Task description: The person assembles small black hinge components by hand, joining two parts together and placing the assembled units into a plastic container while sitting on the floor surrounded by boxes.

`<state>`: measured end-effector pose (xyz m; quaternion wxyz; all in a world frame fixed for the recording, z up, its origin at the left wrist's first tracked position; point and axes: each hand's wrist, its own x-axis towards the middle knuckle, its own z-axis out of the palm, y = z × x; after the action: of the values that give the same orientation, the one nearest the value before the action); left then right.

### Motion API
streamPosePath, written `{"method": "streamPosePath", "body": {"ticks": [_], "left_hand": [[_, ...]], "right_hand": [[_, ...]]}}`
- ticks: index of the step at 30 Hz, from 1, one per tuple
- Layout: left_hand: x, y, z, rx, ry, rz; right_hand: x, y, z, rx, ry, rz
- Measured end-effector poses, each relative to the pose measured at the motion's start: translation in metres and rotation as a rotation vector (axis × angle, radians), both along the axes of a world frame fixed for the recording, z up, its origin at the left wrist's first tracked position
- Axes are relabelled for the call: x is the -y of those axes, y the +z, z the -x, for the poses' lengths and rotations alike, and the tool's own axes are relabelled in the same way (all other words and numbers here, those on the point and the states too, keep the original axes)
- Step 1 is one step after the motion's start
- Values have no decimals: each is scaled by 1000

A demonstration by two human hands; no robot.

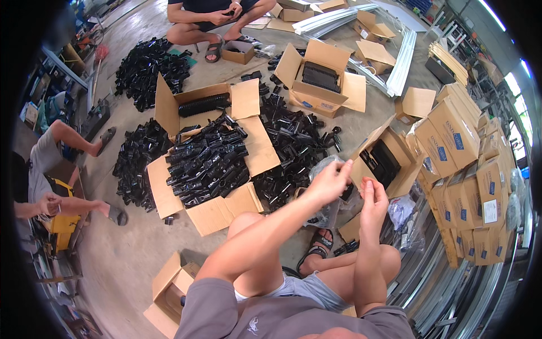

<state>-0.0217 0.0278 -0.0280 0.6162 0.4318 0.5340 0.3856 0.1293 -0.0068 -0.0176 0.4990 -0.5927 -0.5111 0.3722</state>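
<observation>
Knees and grey shorts are filling the near edge, with a sandalled foot (320,244) resting on the concrete floor (130,257) between them. Just beyond, the left hand (326,183) is pinching the top of a clear plastic bag (326,213), fingers closed on the film, and the bag is hanging just in front of the knees. The right hand (374,199) is hovering just right of it with fingers curled together; whether it is gripping anything, I cannot tell. Left of the hands, a flattened cardboard sheet (217,213) is carrying a heap of black plastic fittings (208,164), and more are spilling over the floor beside it. On the right, stacked cartons (480,198) are lining up. Farther off, an open box (319,79) is showing black parts, and a seated person (217,20) is working at the far edge.
</observation>
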Motion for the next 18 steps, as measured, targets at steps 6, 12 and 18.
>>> {"method": "streamPosePath", "body": {"ticks": [6, 12, 18], "left_hand": [[32, 13, -36, -437, 192, -817], [7, 11, -12, -582, 249, -593], [35, 6, 20, -858, -886, -414]], "right_hand": [[15, 12, -2, -780, 244, 276], [-13, 45, -36, -161, 231, 165], [-137, -32, -178, 433, -103, 330]]}}
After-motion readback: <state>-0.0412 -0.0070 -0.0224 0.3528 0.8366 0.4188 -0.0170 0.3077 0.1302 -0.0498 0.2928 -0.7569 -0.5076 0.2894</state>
